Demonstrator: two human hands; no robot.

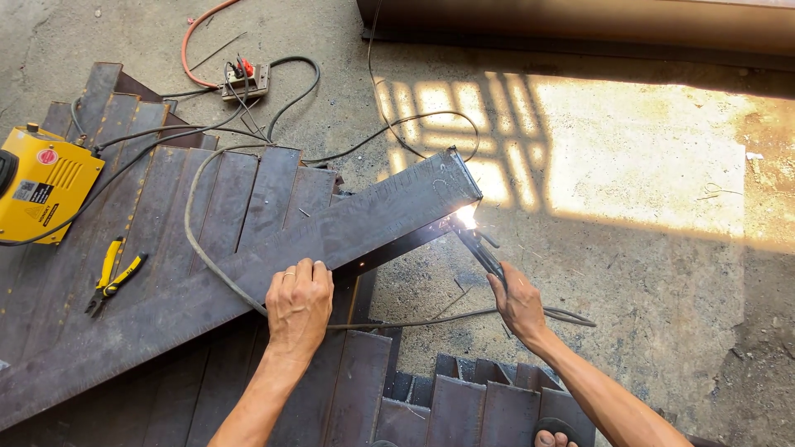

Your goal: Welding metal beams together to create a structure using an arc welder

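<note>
Yellow box-shaped welding machine (37,184) sitting far left, yellow-handled pliers (112,277) w/ it on stacked plates. My left hand (298,302) is pressing flat, fingers curled over the long dark steel channel beam (248,265). My right hand (520,305) is gripping the black electrode holder (482,252), clamped tight, sparking at beam's far end.

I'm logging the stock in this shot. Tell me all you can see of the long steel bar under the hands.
The long steel bar is a dark, mill-scaled rectangular length, lying flat and diagonal across a stack of similar bars. Its far end overhangs the concrete floor, where a bright arc glows at the lower corner. The left hand presses on its near edge; the right hand holds the electrode holder to it.
</note>
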